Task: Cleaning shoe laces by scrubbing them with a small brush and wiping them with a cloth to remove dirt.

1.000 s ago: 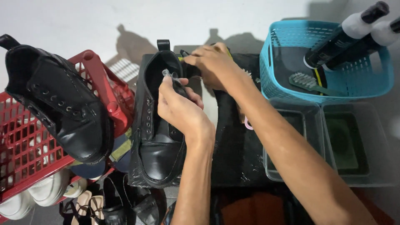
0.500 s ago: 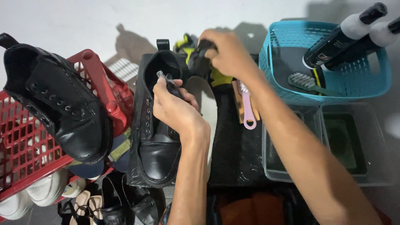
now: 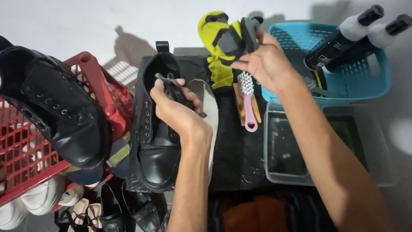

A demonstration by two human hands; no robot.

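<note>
The black leather boot (image 3: pixel 155 141) lies on a dark mat (image 3: pixel 240 159), toe toward the person, with the left hand (image 3: pixel 176 109) closed on its tongue and laces at the open collar. The right hand (image 3: pixel 266 62) is lifted above the mat, pinching a limp yellow cloth (image 3: pixel 216 47) with dark bands. By my judgement the cloth's hanging tail could snag the pink, white-bristled brush (image 3: pixel 247 101) below and drag it off its wooden block, and the smooth, glossy boot could twist if the left-hand hold slackens.
</note>
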